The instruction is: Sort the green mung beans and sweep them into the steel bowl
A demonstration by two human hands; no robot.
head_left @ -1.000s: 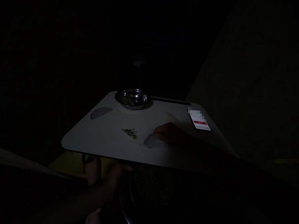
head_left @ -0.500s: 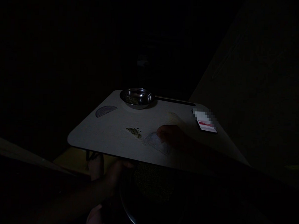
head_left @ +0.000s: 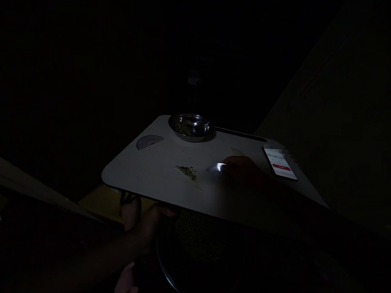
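My right hand (head_left: 241,166) pinches a clear half-round sheet, apparently a protractor (head_left: 215,168), tilted and catching the light. Left of it on the white table (head_left: 149,177) lies a small heap of dark green grains (head_left: 188,172) with pale powder around. Below the table's near edge, my left hand (head_left: 151,222) is closed on the rim of a large metal bowl (head_left: 168,275) with greenish grains inside. Its fingers are partly hidden in the dark.
A shiny steel bowl (head_left: 196,137) with some grains stands at the table's back. Left of it lies another protractor (head_left: 149,141). A lit phone (head_left: 281,163) rests on the right. Feet (head_left: 131,213) show below the table. Much around is too dark to make out.
My right hand has moved away from the grain heap, and the protractor is now tilted, shining. The whole view has shifted slightly. My left hand keeps its place at the large bowl.
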